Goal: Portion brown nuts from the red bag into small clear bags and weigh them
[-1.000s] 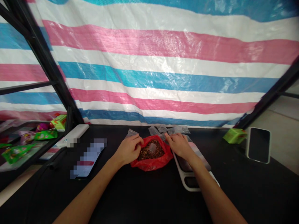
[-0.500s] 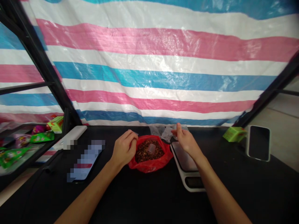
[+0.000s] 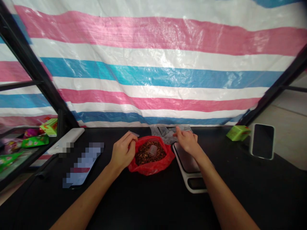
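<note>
A red plastic bag (image 3: 150,169) stands open on the black table, full of small brown pieces (image 3: 144,154), with a small clear cup (image 3: 153,150) lying on them. At the bag's left rim is my left hand (image 3: 124,150), its fingers closed on a small clear plastic piece (image 3: 133,133). My right hand (image 3: 187,140) hovers over the far end of a scale (image 3: 189,163), beside crumpled clear plastic bags (image 3: 165,134). The fingers of that hand are partly curled, and whether they hold anything cannot be made out.
On the left lie a phone (image 3: 83,166), a long white object (image 3: 68,139) and, on a rack, colourful packets (image 3: 35,141). A green box (image 3: 238,132) and a white-framed device (image 3: 263,141) stand at right. A striped sheet (image 3: 153,76) hangs behind the table (image 3: 148,204).
The view has shifted slightly. My right hand has moved a little toward the clear bags and its fingers have curled more. My left hand keeps its grip beside the red bag.
</note>
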Tool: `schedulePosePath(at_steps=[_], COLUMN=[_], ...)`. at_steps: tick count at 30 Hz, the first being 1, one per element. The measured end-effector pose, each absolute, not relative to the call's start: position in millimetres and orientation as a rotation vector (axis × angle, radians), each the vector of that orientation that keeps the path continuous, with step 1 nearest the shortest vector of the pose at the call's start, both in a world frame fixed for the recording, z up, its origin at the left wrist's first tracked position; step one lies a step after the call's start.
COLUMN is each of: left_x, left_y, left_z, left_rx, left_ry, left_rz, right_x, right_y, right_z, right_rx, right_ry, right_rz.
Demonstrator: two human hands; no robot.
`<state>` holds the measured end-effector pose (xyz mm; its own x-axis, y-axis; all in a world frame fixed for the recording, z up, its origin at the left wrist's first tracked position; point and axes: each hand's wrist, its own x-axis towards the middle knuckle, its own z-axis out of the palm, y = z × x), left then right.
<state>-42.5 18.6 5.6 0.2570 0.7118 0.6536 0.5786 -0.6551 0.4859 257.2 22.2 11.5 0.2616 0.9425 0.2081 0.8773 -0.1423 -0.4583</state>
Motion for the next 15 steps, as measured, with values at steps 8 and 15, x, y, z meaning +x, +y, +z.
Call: schedulePosePath(at_steps=[8, 15], left_x=[-40, -33], left_y=[11, 2], left_z=[10, 17], left_rx=[2.436, 2.627], left_ry=[1.257, 1.236], left_rz=[1.562, 1.661], right_x=[257, 220], right_y=[19, 7], right_z=[23, 29], right_rx=[-1.599, -1.222], right_ry=[-1.380, -1.466], right_rz=[0.082, -0.014])
